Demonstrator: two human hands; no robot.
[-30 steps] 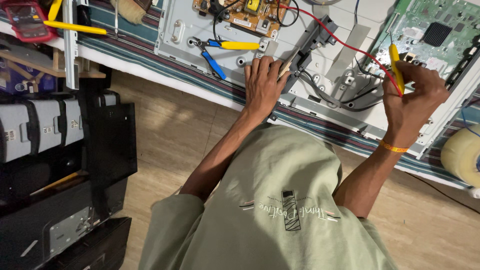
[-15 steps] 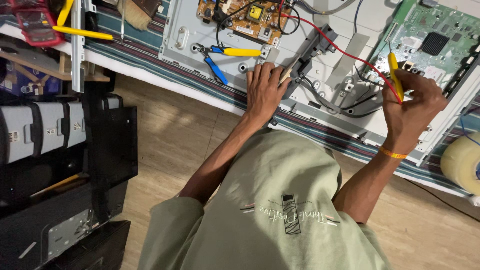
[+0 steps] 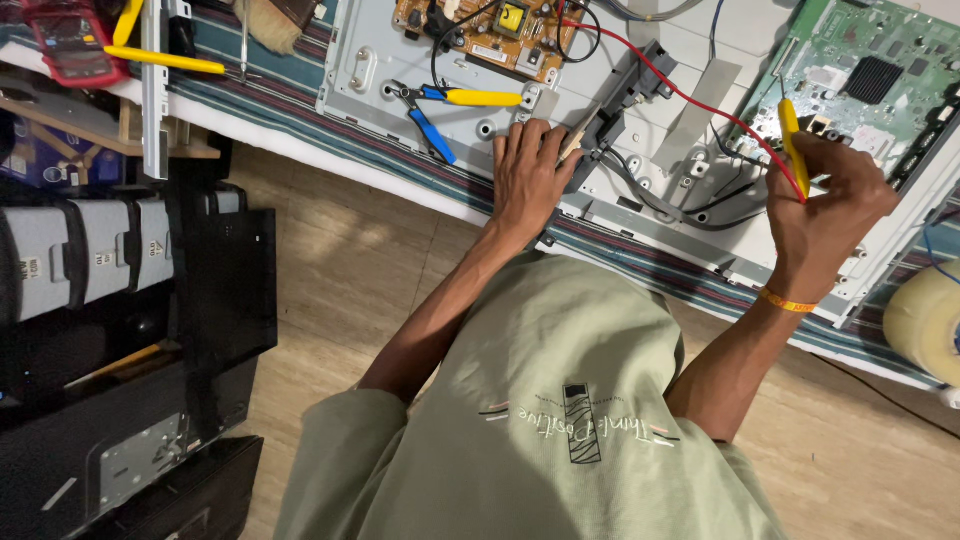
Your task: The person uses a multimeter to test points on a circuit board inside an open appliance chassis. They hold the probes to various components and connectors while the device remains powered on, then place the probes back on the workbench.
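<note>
probing step, by my read. left hand (image 3: 528, 172) lies flat, fingers spread, holding nothing, on the grey metal chassis (image 3: 640, 150) on the table. right hand (image 3: 828, 205) pinches the yellow probe (image 3: 790, 135), tip at the green board (image 3: 860, 70). next move needs a steady tip.

Blue-yellow pliers (image 3: 450, 105) on panel; tape roll (image 3: 925, 320) right.
</note>
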